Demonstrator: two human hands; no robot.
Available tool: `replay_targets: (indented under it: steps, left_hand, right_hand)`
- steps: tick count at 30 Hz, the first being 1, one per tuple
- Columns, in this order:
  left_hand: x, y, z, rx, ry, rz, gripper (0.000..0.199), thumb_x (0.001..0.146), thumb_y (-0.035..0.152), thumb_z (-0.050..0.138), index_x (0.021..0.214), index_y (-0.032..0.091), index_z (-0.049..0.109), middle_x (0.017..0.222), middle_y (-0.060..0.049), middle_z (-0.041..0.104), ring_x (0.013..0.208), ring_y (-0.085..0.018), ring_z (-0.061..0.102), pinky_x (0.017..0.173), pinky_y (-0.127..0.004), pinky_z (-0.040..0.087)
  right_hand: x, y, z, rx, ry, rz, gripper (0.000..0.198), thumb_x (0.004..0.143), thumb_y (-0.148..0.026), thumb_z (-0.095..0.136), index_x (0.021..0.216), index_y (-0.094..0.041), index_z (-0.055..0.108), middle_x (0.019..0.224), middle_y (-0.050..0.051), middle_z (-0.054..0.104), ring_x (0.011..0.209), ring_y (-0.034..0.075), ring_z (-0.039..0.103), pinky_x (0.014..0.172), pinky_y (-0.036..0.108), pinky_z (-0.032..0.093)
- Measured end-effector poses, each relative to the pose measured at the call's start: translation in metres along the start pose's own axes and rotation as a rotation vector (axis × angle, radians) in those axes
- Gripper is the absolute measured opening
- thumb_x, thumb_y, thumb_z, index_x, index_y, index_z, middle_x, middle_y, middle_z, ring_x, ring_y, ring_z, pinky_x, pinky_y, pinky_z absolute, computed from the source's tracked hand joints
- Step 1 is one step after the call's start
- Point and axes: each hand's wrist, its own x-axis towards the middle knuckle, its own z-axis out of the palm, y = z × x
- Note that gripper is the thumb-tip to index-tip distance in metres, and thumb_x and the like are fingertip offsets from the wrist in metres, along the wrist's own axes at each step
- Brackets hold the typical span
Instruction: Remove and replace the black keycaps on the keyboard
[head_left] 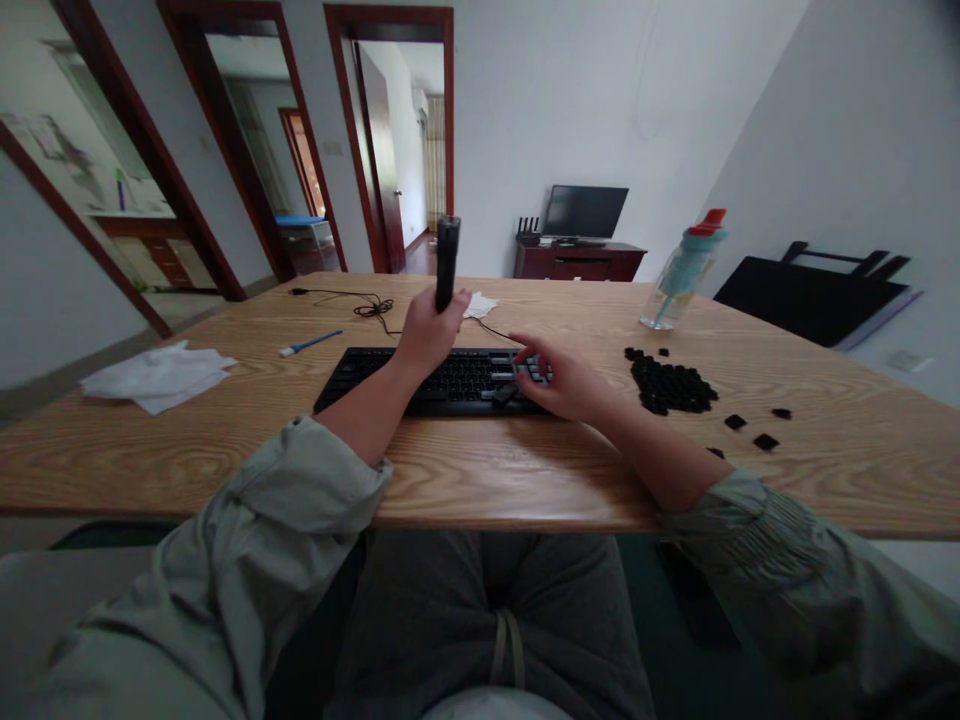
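Observation:
A black keyboard [450,392] lies on the wooden table in front of me, with lighter patches at its right end where keycaps are off. My left hand [433,325] is closed around an upright black cylindrical handle [448,258], above the keyboard's middle; its lower end is hidden by the hand. Over the keyboard's right part is my right hand [559,378], fingers apart and bent, nothing visible between them. Close to its thumb, a loose dark piece [505,393] rests on the keys. To the right is a heap of black keycaps [671,385].
Several single keycaps [766,442] lie scattered near the heap. A clear bottle with a red lid [679,275] stands at the back right. On the left are white tissues [159,376] and a blue brush [311,343]. A coiled cable [373,308] lies behind the keyboard.

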Motion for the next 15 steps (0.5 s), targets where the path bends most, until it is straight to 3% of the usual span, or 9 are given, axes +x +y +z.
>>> replay_targets:
  steps: [3,10,12,15]
  left_hand:
    - [0.003,-0.009,-0.023,0.031,0.001,0.005,0.034,0.090,0.043,0.055,0.066,0.020,0.046,0.059,0.003,0.048,0.056,-0.012,0.045,0.056,-0.026,0.036]
    - [-0.009,-0.027,-0.057,0.232,-0.101,0.030,0.032,0.086,0.043,0.055,0.066,0.020,0.048,0.059,0.003,0.046,0.059,-0.014,0.044,0.059,-0.028,0.034]
    - [-0.012,-0.027,-0.063,0.282,-0.140,0.050,0.031,0.085,0.044,0.055,0.068,0.020,0.051,0.060,0.003,0.047,0.060,-0.014,0.044,0.059,-0.027,0.034]
    - [-0.015,-0.029,-0.071,0.326,-0.212,0.082,0.031,0.086,0.046,0.055,0.070,0.019,0.054,0.063,0.002,0.049,0.062,-0.015,0.045,0.059,-0.027,0.034]
  right_hand:
    - [-0.002,-0.003,-0.003,-0.163,-0.116,-0.063,0.034,0.087,-0.024,0.059,0.117,-0.020,0.073,0.113,0.011,0.067,0.100,0.023,0.064,0.093,0.038,0.050]
    - [-0.005,-0.011,-0.003,-0.245,-0.230,-0.138,0.021,0.086,-0.021,0.061,0.100,-0.021,0.078,0.103,0.009,0.068,0.093,0.023,0.063,0.086,0.037,0.051]
    - [-0.008,-0.012,-0.007,-0.256,-0.251,-0.177,0.021,0.087,-0.020,0.061,0.099,-0.022,0.078,0.100,0.009,0.069,0.091,0.023,0.063,0.084,0.037,0.050]
    - [-0.008,-0.007,-0.014,-0.300,-0.211,-0.129,0.031,0.087,-0.020,0.060,0.113,-0.023,0.076,0.101,0.010,0.069,0.092,0.025,0.064,0.085,0.039,0.050]
